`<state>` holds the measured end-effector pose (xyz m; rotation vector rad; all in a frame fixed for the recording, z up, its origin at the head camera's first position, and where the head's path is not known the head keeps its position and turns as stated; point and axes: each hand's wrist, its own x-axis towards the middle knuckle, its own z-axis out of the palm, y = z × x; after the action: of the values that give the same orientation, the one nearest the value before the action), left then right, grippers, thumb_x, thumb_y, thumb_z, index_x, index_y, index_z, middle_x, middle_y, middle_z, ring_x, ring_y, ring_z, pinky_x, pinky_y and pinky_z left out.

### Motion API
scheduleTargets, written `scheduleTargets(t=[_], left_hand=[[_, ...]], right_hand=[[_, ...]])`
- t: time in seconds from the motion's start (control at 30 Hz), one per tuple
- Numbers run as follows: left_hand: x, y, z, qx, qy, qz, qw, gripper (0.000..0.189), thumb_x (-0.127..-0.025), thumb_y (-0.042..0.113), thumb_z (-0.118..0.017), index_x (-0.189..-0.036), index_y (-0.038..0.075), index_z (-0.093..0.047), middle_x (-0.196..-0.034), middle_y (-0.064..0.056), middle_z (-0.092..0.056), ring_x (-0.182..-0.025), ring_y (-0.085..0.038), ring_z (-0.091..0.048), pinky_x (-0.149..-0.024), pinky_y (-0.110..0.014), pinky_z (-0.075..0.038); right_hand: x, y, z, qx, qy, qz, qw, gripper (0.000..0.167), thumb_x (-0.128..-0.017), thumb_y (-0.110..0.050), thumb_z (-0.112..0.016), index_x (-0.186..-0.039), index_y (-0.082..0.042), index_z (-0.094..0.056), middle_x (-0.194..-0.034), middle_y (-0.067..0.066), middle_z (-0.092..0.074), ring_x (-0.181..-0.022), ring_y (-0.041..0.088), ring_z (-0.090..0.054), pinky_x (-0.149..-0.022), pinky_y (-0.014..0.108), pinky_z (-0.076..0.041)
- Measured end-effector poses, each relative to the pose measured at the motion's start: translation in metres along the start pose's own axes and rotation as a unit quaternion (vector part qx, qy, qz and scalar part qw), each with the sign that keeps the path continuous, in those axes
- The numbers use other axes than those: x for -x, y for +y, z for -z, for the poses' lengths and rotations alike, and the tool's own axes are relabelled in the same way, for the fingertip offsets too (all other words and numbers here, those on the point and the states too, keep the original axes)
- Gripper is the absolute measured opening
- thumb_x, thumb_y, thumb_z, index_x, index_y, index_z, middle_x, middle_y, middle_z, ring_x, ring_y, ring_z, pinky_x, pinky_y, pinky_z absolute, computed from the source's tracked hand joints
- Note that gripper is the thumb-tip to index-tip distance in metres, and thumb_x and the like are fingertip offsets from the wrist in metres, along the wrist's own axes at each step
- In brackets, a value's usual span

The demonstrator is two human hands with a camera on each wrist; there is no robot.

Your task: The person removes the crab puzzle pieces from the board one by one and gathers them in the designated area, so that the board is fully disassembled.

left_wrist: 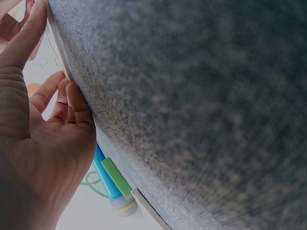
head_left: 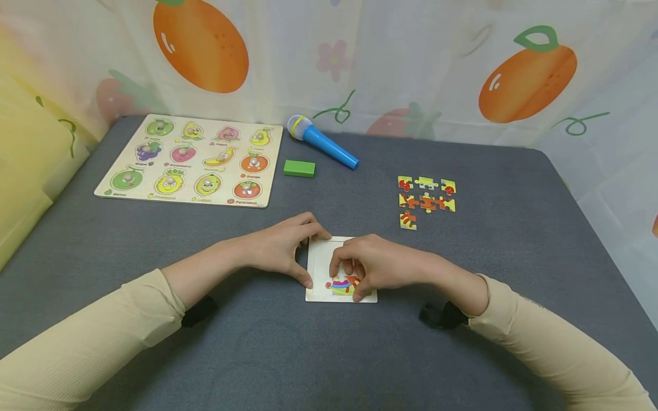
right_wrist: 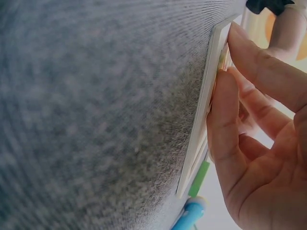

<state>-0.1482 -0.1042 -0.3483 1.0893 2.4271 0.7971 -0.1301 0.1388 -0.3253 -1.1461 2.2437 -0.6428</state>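
A small white puzzle tray (head_left: 320, 257) lies flat on the dark table, with colourful jigsaw pieces (head_left: 341, 283) fitted along its lower part. My left hand (head_left: 277, 245) holds the tray by its left side, thumb at the lower left corner and fingertips at the top edge. Over the right half of the tray, my right hand (head_left: 380, 264) has thumb and curled fingers down on a jigsaw piece at the lower right, mostly hidden beneath them. In the right wrist view the right fingertips (right_wrist: 224, 79) sit right at the tray's surface.
Several loose jigsaw pieces (head_left: 426, 201) lie in rows to the right. A wooden fruit peg board (head_left: 192, 197) is at the back left. Beside it are a green block (head_left: 299, 168) and a blue toy microphone (head_left: 329, 147). A fruit-print curtain (head_left: 406, 63) hangs behind the table.
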Motion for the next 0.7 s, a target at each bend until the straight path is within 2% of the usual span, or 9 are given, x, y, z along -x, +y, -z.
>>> scheduleTargets(t=[0.7], left_hand=[[0.0002,0.0,0.0005,-0.001,0.001,-0.003,1.0,0.081,-0.064,0.039,-0.092,-0.131,0.011,-0.057,-0.111,-0.002,-0.051,-0.097,-0.013,-0.047,-0.086,-0.029,-0.043]], right_hand=[[0.0006,-0.0042,0.0007,-0.007,-0.008,-0.011,0.9999,0.041,-0.072,-0.013,-0.088,-0.105,-0.019,-0.065,-0.085,-0.002,-0.058,-0.066,0.006,-0.051,-0.062,0.021,-0.045]])
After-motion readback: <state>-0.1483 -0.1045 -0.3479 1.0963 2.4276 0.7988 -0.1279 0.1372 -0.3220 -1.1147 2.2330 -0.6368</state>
